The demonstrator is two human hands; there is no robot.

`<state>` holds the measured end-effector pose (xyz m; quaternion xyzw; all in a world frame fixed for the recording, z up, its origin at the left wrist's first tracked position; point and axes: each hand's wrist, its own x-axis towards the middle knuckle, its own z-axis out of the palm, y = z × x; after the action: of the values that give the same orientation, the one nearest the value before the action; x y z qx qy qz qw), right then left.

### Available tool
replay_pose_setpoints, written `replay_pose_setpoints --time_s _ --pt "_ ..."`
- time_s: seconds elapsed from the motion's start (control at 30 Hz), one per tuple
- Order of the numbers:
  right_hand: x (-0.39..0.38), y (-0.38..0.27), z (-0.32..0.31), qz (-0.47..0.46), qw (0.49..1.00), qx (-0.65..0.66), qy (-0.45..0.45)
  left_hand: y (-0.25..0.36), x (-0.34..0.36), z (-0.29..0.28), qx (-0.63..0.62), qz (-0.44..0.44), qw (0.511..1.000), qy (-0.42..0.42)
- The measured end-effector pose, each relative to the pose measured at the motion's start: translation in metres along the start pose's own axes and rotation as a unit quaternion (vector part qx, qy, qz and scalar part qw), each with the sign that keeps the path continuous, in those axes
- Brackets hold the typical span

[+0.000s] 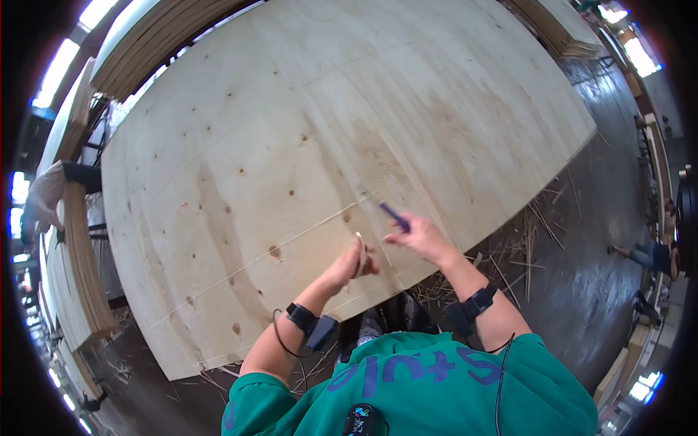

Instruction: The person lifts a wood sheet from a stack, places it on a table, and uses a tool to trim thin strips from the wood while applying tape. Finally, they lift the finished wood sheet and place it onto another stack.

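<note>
A large plywood sheet (269, 174) with brown knots and streaks lies in front of me. My right hand (423, 238) is closed around a purple-handled tool (395, 216). Its far end looks like a thin grey blade, blurred, and points away to the left over the sheet near a pale line running across the veneer. Closer to me and to the left, my left hand (352, 264) is curled above the sheet. Something thin and pale shows at its fingertips, too smeared to name.
Stacked sheets (153, 51) stand at the far left, with another stack (560, 29) at the far right. Thin wood strips (534, 218) litter the floor beside the right edge. One person (51, 192) bends over a stack at left; another person (654, 256) is far right.
</note>
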<state>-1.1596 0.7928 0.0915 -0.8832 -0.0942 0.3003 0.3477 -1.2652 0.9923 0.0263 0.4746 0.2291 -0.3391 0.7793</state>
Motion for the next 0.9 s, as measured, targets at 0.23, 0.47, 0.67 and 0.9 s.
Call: replay_pose_setpoints --time_s 0.23,0.47,0.67,0.9 --pt "-0.052 0.022 0.015 -0.188 0.978 0.033 0.090 0.045 0.024 -0.002 -0.344 0.102 0.922 -0.146" --pt "-0.157 0.155 -0.041 0.047 0.981 -0.033 0.186 0.088 0.039 0.017 -0.498 0.214 0.840 -0.033" --pt "-0.152 0.209 -0.047 0.067 0.998 0.016 -0.014 0.077 0.114 0.105 0.000 0.163 0.977 0.139" --pt "-0.183 0.357 -0.184 0.150 0.978 0.092 0.111 0.016 0.192 0.151 0.684 0.185 0.607 0.359"
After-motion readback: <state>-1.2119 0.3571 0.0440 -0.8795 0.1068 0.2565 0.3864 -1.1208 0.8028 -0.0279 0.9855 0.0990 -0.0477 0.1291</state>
